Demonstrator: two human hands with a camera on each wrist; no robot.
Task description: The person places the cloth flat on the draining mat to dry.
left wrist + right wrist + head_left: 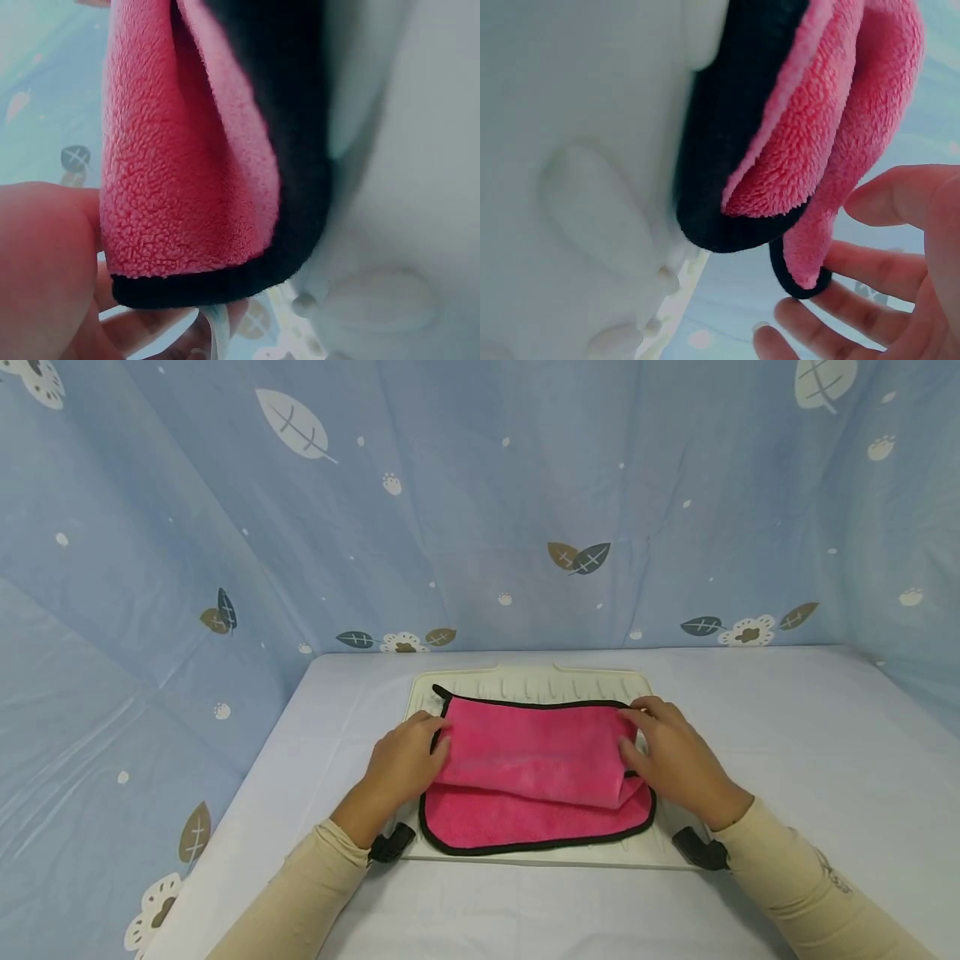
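A pink plush towel (534, 743) with black binding lies over a cream ribbed board (600, 685), its upper part folded over its lower part. My left hand (401, 756) holds the folded layer at its left side. In the left wrist view, the thumb is beside the towel (165, 165) and the other fingers are partly hidden behind it. At the opposite side, my right hand (675, 760) pinches the layer's right edge. The right wrist view has the thumb touching the towel (802, 157), with the fingers spread below and the layers hanging apart.
The board rests on a table with a white cover (817, 760). Behind and to the left hangs a blue curtain (480, 510) printed with leaves and flowers. Small black devices (393, 843) sit under both wrists.
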